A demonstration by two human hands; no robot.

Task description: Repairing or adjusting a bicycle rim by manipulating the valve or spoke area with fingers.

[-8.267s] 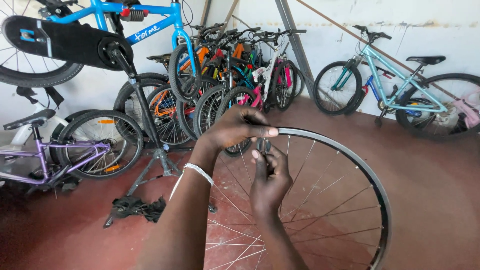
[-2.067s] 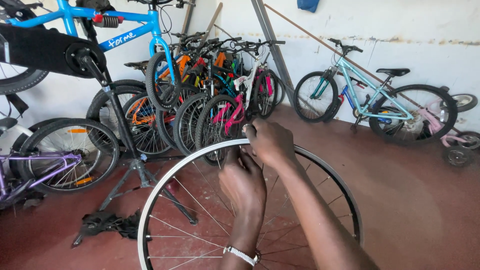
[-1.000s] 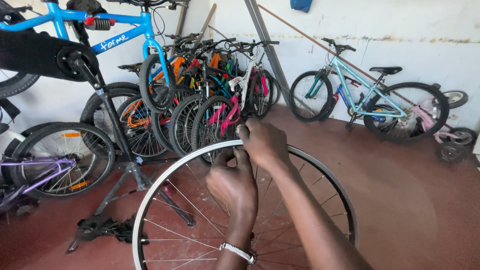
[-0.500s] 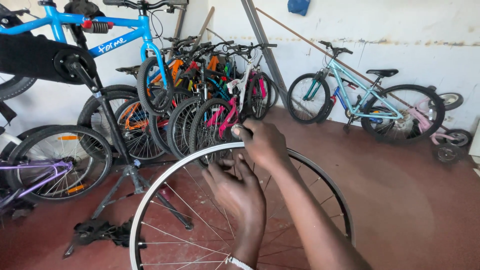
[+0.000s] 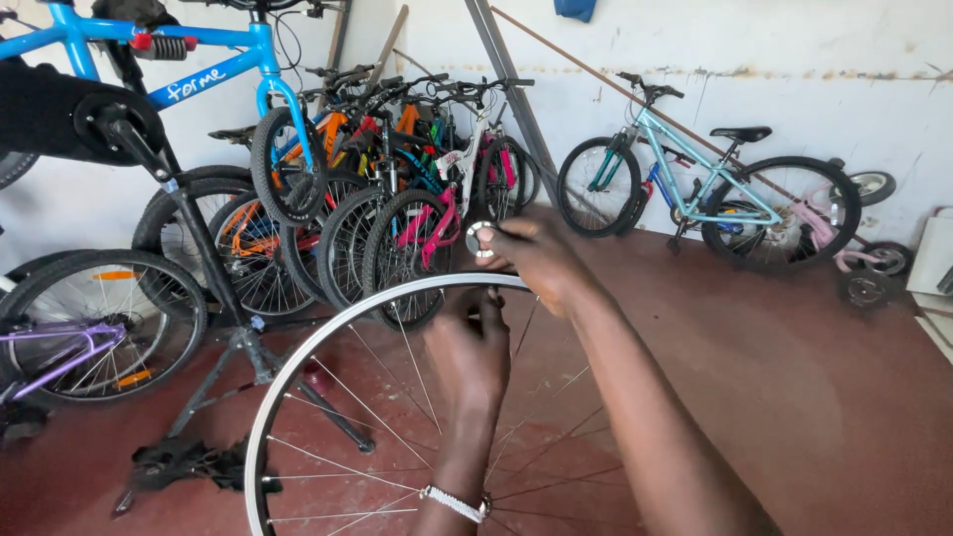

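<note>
1. Bare wheel rim [image 5: 298,382], silver with spokes and no tyre, stands upright in front of the person, low centre of view. Its top arc sits just under both hands.
2. Right hand [image 5: 541,260] is above the rim top. Its fingers [image 5: 499,236] are closed in a pinch on a small round spoke key [image 5: 479,239], silver ring with a dark centre, held just above the rim and clear of it.
3. Left hand [image 5: 475,347] is inside the rim circle, back of the hand to camera. Its fingers [image 5: 488,301] are curled up at the rim's inner edge near the top; they look closed around a spoke or the rim, but the contact point is hidden, so I cannot tell which.
4. Left wrist carries a white beaded bracelet [image 5: 455,503].
5. Repair stand [image 5: 213,298], black, is to the left of the rim, legs on the red floor [image 5: 794,397]. It clamps a blue bike [image 5: 189,69] up high.
6. A black rag or chain pile [image 5: 179,462] lies at the stand's foot.
7. Purple bike [image 5: 89,337] is at far left, low.
8. A packed row of bikes [image 5: 397,189] leans by the wall behind the rim.
9. Light-teal bike [image 5: 695,184] stands alone at the right wall, with a small pink bike [image 5: 854,253] just beside it.
</note>
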